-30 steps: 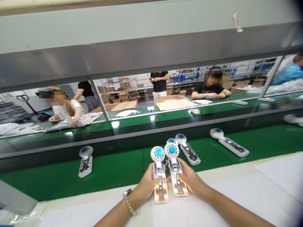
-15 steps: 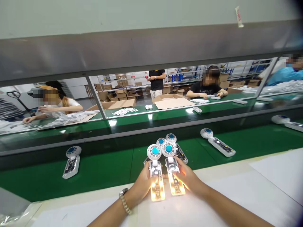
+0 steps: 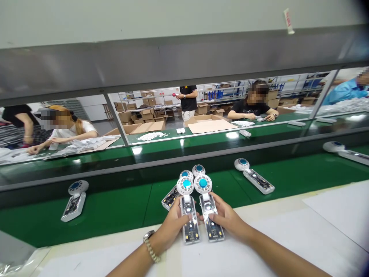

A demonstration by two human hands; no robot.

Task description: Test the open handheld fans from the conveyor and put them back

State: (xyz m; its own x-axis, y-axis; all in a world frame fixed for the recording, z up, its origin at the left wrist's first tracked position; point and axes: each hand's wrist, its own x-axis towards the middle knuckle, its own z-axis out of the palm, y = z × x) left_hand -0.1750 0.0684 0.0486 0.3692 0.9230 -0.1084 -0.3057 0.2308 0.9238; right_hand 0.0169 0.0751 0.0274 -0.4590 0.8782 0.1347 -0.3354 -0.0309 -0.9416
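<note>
My left hand [image 3: 174, 221] is wrapped round one handheld device [image 3: 190, 229], its thumb on the body's face. It has a white round slotted head with a blue centre and a clear body showing a circuit board. A matching device [image 3: 215, 231] is gripped in my right hand [image 3: 230, 221], thumb pressed on its face too. Both stand side by side, heads up, above the white work surface [image 3: 161, 261]; their lamps are dark. Behind them on the green belt [image 3: 121, 207] lie two more such devices, one body [image 3: 170, 198] showing at the left, the other mostly hidden.
Other devices lie on the belt at left [image 3: 73, 207] and right [image 3: 259, 181], with another [image 3: 356, 154] at the far right. Beyond a metal rail, people sit along a second belt with white parts [image 3: 152, 135] and an open carton [image 3: 211, 125]. A metal panel [image 3: 173, 61] hangs overhead.
The yellow lights in both held devices have gone out. Devices lying on the green belt have shifted left. My hands have kept hold and barely moved.
</note>
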